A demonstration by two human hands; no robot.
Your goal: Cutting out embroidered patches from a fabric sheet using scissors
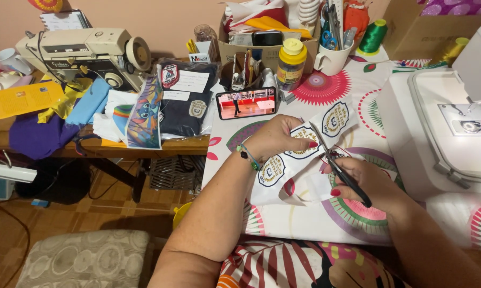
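Your right hand [366,181] is closed around the handles of black scissors [339,165], whose blades angle up and away from you into a white fabric strip [299,160] printed with round badges. Your left hand [277,137] is closed on that strip, pinching it just beside the blades and holding it slightly off the worktop [304,224], which wears a white cloth with bright pink circular patterns. The strip droops from your left hand toward you and also runs up to the right past the scissor tips.

Just beyond your left hand a phone [246,103] lies on its side, propped up with its screen lit. Behind it stand a yellow-capped jar [291,64], a white mug [331,58] stuffed with tools, and a green thread cone [372,36]. A white sewing machine [443,128] fills the worktop to your right. Well to your left, on a separate wooden table, sit a beige sewing machine [85,53] and a heap of folded fabrics [144,106].
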